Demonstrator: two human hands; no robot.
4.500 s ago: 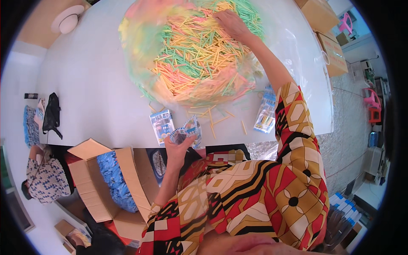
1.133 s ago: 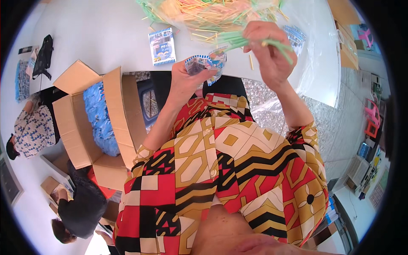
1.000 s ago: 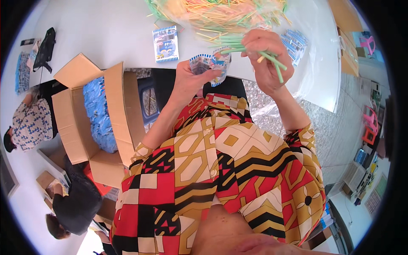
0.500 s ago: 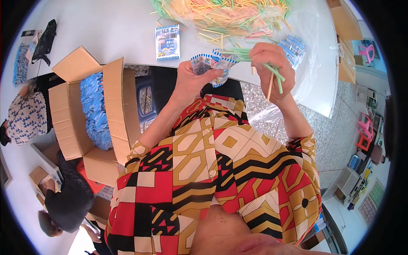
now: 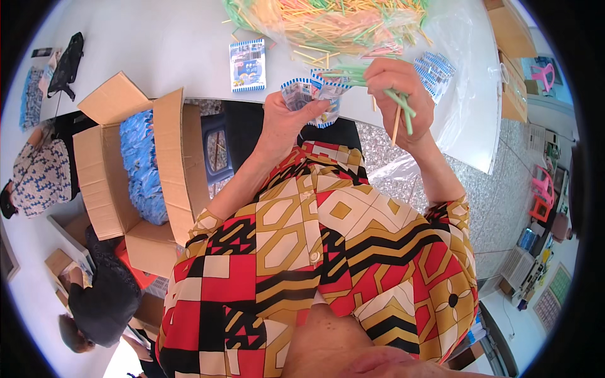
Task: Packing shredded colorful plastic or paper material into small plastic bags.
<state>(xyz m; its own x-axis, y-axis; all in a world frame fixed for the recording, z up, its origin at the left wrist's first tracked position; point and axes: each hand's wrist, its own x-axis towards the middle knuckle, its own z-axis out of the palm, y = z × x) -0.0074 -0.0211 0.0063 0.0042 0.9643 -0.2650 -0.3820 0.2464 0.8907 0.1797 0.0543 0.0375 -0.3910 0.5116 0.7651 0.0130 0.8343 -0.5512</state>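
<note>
My left hand [image 5: 288, 120] pinches a small blue-and-white plastic packet [image 5: 328, 112] by its lower part, near the table's front edge. To its right, my right hand [image 5: 401, 94] is closed around several thin green sticks [image 5: 398, 101] and an orange one [image 5: 396, 126]. The far ends of the green sticks lie at the packet's upper edge; whether they are inside it I cannot tell. Beyond both hands is a heap of coloured sticks [image 5: 340, 25] in a clear plastic bag, with loose ones in front.
A flat packet [image 5: 247, 65] lies on the white table [image 5: 170, 44], and more packets [image 5: 435, 75] lie to the right. On my left stands an open cardboard box [image 5: 171, 157] full of blue packets [image 5: 144, 167]. Two people [image 5: 104, 293] are at the far left.
My right hand has shifted slightly left and up with the green sticks. The left hand keeps its hold on the packet, almost in the same place.
</note>
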